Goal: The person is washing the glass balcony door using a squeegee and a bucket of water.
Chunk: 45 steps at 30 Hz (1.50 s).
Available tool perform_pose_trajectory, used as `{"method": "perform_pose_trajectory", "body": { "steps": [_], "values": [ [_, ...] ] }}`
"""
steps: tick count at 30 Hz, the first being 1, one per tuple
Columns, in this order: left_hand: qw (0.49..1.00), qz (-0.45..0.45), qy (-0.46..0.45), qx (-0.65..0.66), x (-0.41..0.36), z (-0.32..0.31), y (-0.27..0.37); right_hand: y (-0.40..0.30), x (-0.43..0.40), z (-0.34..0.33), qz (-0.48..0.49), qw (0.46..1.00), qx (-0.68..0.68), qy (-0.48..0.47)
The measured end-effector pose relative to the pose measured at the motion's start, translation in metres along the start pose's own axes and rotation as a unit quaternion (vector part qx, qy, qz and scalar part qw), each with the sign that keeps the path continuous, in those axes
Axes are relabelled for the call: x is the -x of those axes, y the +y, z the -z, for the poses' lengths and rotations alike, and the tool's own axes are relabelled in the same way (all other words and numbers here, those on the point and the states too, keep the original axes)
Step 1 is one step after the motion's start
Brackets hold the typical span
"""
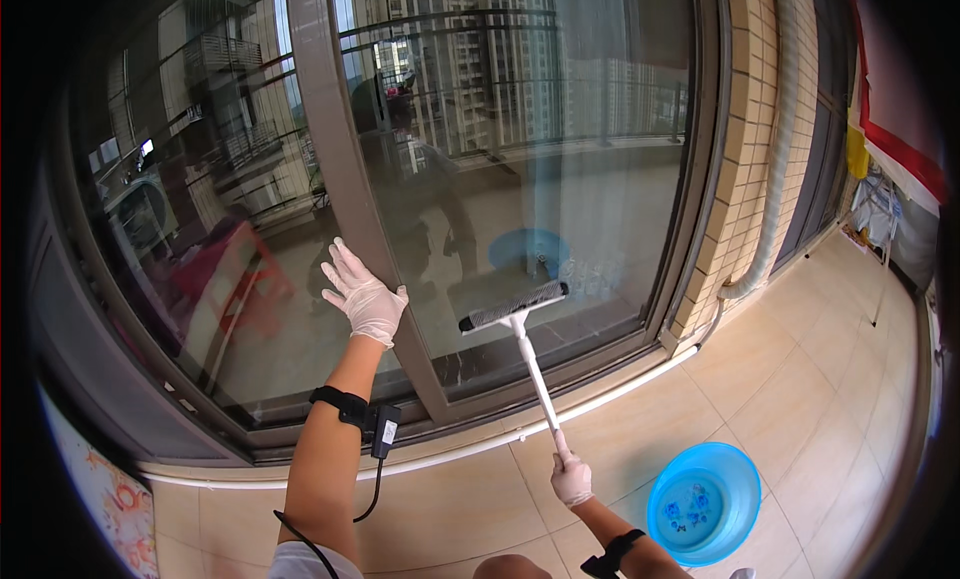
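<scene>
My right hand (572,480), in a thin white glove, grips the lower end of a white-handled window squeegee (537,369). Its wide head, with a dark grey scrubbing pad (516,307), is up at the lower part of the right glass pane (480,204); whether it touches the glass I cannot tell. Also gloved, my left hand (367,297) is spread with its fingers apart against the brown metal frame post (349,166) between the two panes. Nothing is held in it.
On the tiled floor at the lower right stands a blue plastic basin (705,504). A white pipe (600,406) runs along the foot of the window. Beside the tiled wall hangs a ribbed grey hose (776,166). A cable (375,489) trails from the device on my left forearm.
</scene>
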<state>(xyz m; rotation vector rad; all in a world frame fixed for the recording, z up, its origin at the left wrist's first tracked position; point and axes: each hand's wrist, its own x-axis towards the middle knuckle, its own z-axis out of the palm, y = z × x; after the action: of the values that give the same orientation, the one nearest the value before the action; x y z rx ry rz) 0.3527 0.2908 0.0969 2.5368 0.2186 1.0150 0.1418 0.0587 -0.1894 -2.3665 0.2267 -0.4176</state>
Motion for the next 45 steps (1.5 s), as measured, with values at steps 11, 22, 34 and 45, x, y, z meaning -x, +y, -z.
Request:
{"method": "perform_pose_trajectory", "body": {
  "steps": [11, 22, 34, 45],
  "values": [
    [1.0, -0.002, 0.013, -0.021, 0.0, -0.002, -0.009, -0.095, -0.179, 0.201, 0.115, 0.937, -0.169, 0.284],
    [0.999, -0.009, 0.03, -0.009, 0.0, -0.006, -0.007, -0.11, -0.289, 0.273, 0.114, 0.935, -0.159, 0.297],
    [1.0, 0.0, 0.031, 0.008, -0.001, -0.005, -0.006, 0.122, -0.007, 0.025, -0.204, 0.948, -0.233, 0.071],
    [0.999, -0.008, 0.037, -0.003, 0.0, -0.008, -0.004, -0.015, -0.221, 0.211, 0.005, 0.913, -0.347, 0.212]
  ]
}}
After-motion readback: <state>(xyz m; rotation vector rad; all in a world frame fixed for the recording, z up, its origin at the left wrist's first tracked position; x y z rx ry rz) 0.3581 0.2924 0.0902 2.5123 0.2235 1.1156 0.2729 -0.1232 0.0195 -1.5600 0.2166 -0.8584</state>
